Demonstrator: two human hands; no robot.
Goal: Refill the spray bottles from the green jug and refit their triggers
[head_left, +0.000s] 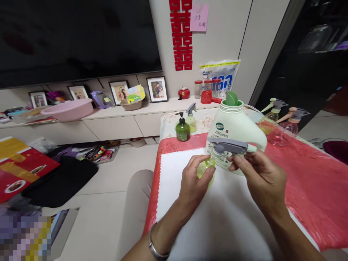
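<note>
My left hand (194,181) is closed round a small yellow-green clear bottle (209,163), whose neck is uncapped. In my right hand (262,175) is a grey spray head (231,146), gripped by its pale green end and apart from the bottle. Just behind the spray head stands a large light green jug (236,123) with an open neck, a green scoop or cap (232,98) sitting in its mouth. White paper (174,174) lies beneath my hands.
A green pump bottle (182,129) and a spray bottle (191,119) stand at the back left of the table. More spray bottles, one of them pink (288,130), are at the right on the red cover (320,181). Behind is a low cabinet (108,125).
</note>
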